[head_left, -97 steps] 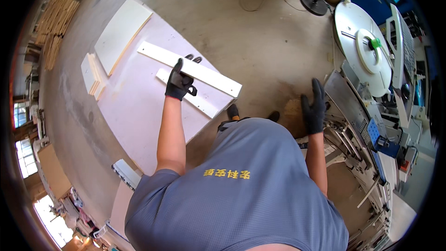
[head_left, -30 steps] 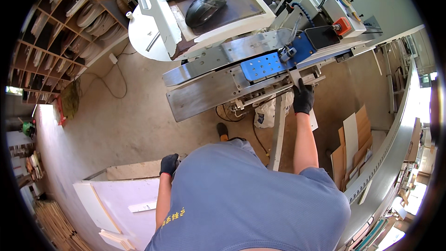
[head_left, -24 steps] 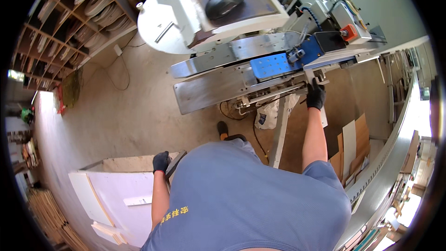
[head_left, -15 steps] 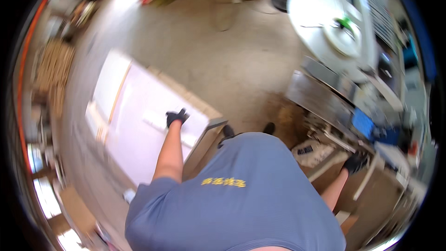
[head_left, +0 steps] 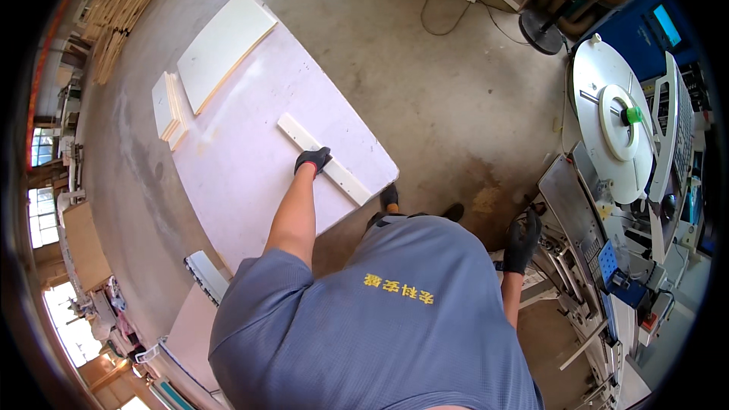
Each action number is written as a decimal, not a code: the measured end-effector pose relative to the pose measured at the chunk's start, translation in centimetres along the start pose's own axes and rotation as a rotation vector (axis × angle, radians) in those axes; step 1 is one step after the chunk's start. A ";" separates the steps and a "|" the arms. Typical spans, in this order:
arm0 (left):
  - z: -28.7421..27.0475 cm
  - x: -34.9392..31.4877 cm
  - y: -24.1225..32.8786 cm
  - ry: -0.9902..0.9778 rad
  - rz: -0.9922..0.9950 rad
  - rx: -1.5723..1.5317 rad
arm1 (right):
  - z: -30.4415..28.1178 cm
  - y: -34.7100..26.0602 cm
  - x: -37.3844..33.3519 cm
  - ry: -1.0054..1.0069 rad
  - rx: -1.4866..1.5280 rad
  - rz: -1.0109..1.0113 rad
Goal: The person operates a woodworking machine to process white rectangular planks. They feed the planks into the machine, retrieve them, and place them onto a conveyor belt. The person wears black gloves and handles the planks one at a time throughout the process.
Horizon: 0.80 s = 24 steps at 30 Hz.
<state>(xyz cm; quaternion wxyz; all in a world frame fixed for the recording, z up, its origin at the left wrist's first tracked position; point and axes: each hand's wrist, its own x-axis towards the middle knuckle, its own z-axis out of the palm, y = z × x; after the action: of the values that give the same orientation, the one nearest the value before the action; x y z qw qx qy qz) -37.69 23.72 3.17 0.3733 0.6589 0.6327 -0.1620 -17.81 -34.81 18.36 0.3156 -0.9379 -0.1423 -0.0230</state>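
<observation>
A long narrow white board (head_left: 343, 178) with small holes along it lies slantwise on a pale tabletop (head_left: 235, 182). My left hand (head_left: 313, 159), in a black glove with a red cuff, is closed around the middle of this board. On my other side, my right hand (head_left: 522, 243), also in a black glove, hangs beside the metal machine bed (head_left: 569, 190). Its fingers are loosely bent and apart, and I see nothing in them.
Large white panels (head_left: 224, 49) and a stack of smaller panels (head_left: 168, 110) lie on the table's far left part. At right stands a machine with a round white reel (head_left: 615, 118) and a keyboard (head_left: 683, 125). A black fan (head_left: 543, 30) stands beyond it.
The whole view has swung, so table and machine appear shifted. My right hand has come from farther out by the machine to nearer my body. My left hand stays at the white board.
</observation>
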 end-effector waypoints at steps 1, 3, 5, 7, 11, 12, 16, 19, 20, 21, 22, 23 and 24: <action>-0.3 -1.7 1.8 -0.066 0.044 -0.109 | 0.2 -2.1 0.9 -0.013 -0.023 -0.062; -0.1 -3.8 4.8 -0.033 0.247 -0.264 | 0.4 -6.8 2.8 -0.060 -0.029 -0.187; -0.1 -8.2 10.1 -0.281 0.318 -0.566 | 0.9 -10.9 4.5 -0.134 0.035 -0.259; 1.6 -12.8 14.3 -0.337 0.384 -0.843 | 1.4 -15.2 6.1 -0.248 0.142 -0.288; 4.9 -21.8 21.0 -0.654 0.554 -1.065 | 2.6 -19.0 7.0 -0.295 0.160 -0.345; 5.0 -25.3 22.3 -0.693 0.581 -1.040 | 2.7 -19.0 7.0 -0.283 0.143 -0.340; 6.2 -30.7 24.0 -0.599 1.027 -0.546 | 1.5 -13.9 6.5 -0.334 0.203 -0.151; 3.8 -34.3 24.8 -0.604 1.272 -0.393 | -1.9 -8.8 5.7 -0.512 0.337 0.018; 3.5 -35.1 24.9 -0.643 1.311 -0.419 | -3.0 -7.5 5.2 -0.570 0.373 0.059; 3.3 -35.5 25.0 -0.681 1.300 -0.405 | -3.7 -5.7 4.3 -0.539 0.389 0.074; 2.9 -35.7 25.6 -0.718 1.293 -0.387 | -4.1 -4.2 3.6 -0.502 0.405 0.087; 3.0 -36.2 26.0 -0.754 1.286 -0.368 | -4.4 -2.9 2.7 -0.465 0.422 0.100; 3.4 -37.0 26.2 -0.711 1.307 -0.373 | -5.2 -3.7 2.4 -0.359 0.405 0.062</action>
<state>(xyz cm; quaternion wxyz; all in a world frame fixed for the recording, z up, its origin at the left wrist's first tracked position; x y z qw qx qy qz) -17.24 -2.90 33.77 0.6793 0.7334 -0.0265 -0.0011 -16.36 -34.50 25.02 0.4670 -0.8486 -0.1688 0.1824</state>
